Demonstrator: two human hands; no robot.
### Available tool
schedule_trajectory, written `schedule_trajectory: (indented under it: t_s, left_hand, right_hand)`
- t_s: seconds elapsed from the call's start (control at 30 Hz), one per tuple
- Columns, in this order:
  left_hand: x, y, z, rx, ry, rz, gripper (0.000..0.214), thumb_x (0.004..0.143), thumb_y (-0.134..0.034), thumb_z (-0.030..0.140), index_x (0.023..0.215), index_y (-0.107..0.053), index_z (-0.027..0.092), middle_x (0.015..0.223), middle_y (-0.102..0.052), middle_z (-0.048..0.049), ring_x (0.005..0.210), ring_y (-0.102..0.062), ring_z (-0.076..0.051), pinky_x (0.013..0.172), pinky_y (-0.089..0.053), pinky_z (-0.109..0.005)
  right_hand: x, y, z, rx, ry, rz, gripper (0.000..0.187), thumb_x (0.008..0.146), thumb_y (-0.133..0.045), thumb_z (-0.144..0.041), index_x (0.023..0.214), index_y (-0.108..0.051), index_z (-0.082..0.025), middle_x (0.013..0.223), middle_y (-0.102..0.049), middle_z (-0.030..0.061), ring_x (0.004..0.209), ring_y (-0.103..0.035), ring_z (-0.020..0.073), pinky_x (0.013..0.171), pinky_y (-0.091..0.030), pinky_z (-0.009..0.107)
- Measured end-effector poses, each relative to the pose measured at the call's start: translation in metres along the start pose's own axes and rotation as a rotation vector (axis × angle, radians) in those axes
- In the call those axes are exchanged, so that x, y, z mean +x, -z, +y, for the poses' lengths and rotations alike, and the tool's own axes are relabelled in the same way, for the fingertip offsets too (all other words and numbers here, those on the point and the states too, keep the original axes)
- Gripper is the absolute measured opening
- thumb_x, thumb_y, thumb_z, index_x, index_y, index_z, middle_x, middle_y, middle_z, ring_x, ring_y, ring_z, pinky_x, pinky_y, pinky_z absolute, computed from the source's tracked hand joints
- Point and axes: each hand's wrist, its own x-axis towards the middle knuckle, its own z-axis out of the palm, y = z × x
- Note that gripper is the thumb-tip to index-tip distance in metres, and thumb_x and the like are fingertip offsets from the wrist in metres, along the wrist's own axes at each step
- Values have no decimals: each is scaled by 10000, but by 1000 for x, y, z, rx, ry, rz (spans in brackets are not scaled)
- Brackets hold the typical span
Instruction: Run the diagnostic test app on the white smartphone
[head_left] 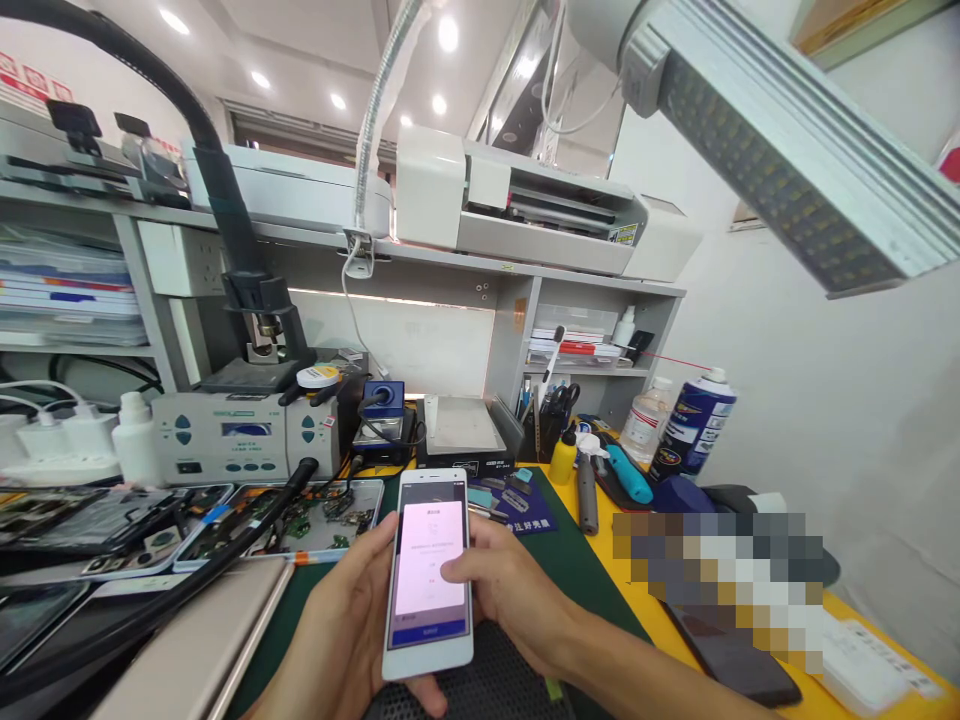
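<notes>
A white smartphone (pixel 431 655) is held upright in front of me, its screen lit with a pale pop-up panel and a blue bar near the bottom. My left hand (pixel 356 610) wraps around its left edge and back, with fingertips showing under the lower end. On the other side, my right hand (pixel 510 590) grips the right edge, and its thumb lies over the screen's middle right. The fingers behind the phone are hidden. Below the phone lies a black perforated surface (pixel 495 680) on the green mat (pixel 600 600).
Left are trays (pixel 367 515) of circuit boards, a black hose (pixel 225 560) and a grey soldering station (pixel 240 440). Behind the phone stands a flat-topped device (pixel 461 425). At right are a yellow bottle (pixel 562 460), a spray can (pixel 694 425) and a dark phone (pixel 735 650). A lamp (pixel 780 150) hangs overhead.
</notes>
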Motion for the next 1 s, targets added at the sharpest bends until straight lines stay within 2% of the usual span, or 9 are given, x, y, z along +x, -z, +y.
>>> schedule_trajectory:
  t_s: [0.27,0.5,0.6,0.8,1.0]
  left_hand:
    - [0,-3,0,-6,-5,5,619,931,-497,544,1424,-516,170,1235,-684,-157,799,-666,-275,451,-581,-355]
    - [1,-2,-1,-4,9,18,611,920,-527,498,1444,-476,187,1271,-668,-155,934,-675,-341,437,-567,-351]
    - [0,-2,2,-3,20,9,614,926,-512,492,1440,-468,159,1312,-646,-163,958,-671,-341,458,-569,-354]
    - [2,0,3,3,37,-31,617,934,-499,488,1460,-436,173,1349,-622,-158,1033,-652,-341,457,-572,-349]
    - [4,2,-1,-25,17,6,645,893,-550,533,1439,-474,197,1358,-619,-144,1018,-653,-358,439,-581,-373]
  right_hand:
    - [0,3,3,26,19,-14,433,704,-614,-263,1126,-681,-194,881,-711,53,744,-630,226,647,-467,326]
    - [0,0,2,62,10,-3,360,736,-636,-376,1036,-680,-182,789,-651,31,675,-566,187,679,-466,337]
    - [-1,0,2,69,11,-7,365,772,-624,-416,1047,-670,-180,794,-648,33,682,-568,188,699,-467,346]
    - [-1,0,3,67,25,-27,399,878,-547,-478,1096,-656,-162,796,-663,54,679,-573,205,578,-418,288]
    - [0,1,4,67,22,-23,408,916,-515,-472,1153,-648,-166,818,-692,66,704,-612,224,579,-431,292]
